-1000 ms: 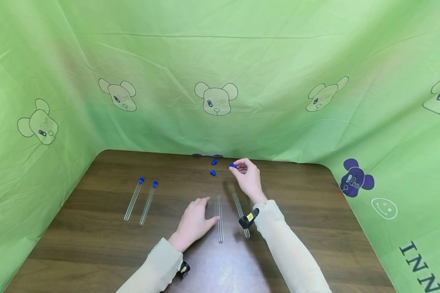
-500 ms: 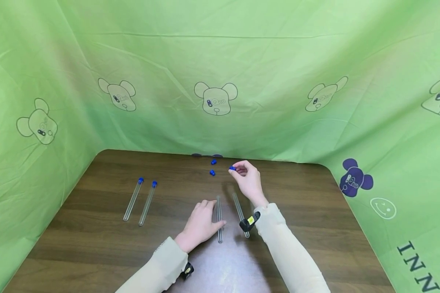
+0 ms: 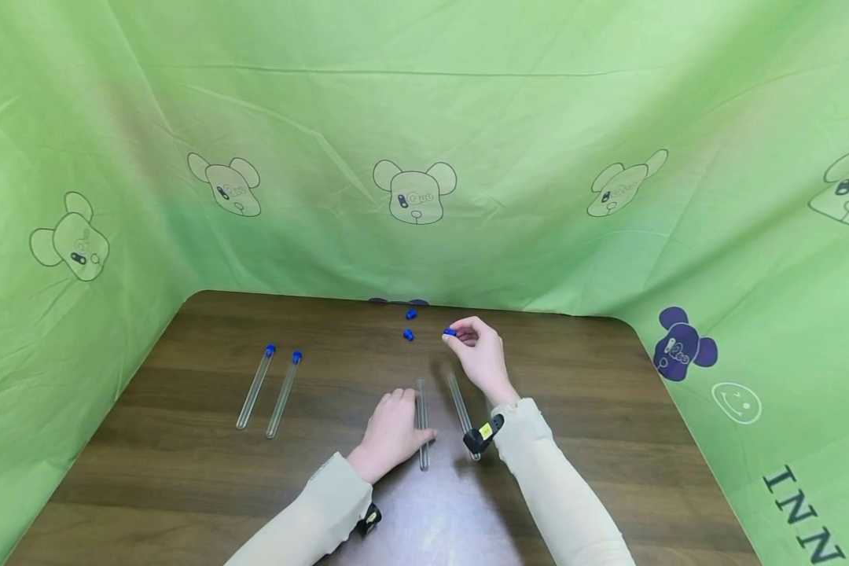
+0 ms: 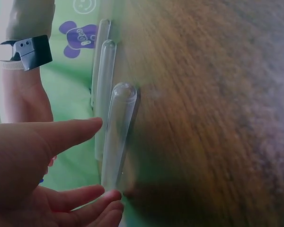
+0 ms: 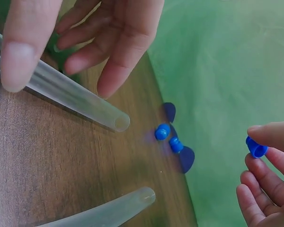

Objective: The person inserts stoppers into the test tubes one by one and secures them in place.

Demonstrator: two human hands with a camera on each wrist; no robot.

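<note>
My left hand [image 3: 389, 436] is spread over a clear, uncapped test tube [image 3: 422, 452] lying on the table, thumb across it and fingertips by its open end. In the left wrist view the thumb and fingers of my left hand [image 4: 47, 165] are loosely parted beside the tube [image 4: 119, 132]. My right hand [image 3: 483, 358] pinches a blue cap [image 3: 450, 332] between thumb and fingertips, above the table beyond the tubes. The cap's hollow end shows in the right wrist view, where the held cap [image 5: 257, 148] is apart from the tube's open mouth.
Another uncapped tube [image 3: 460, 401] lies under my right wrist, partly covered. Two loose blue caps, one farther [image 3: 411, 314] and one nearer [image 3: 408, 335], sit at the back. Two blue-capped tubes, an outer [image 3: 255, 389] and an inner [image 3: 283, 397], lie leftward. Green cloth [image 3: 417, 259] encloses the table.
My left hand has moved right, from beside the middle tube to over it. My right hand has come slightly nearer with the pinched cap.
</note>
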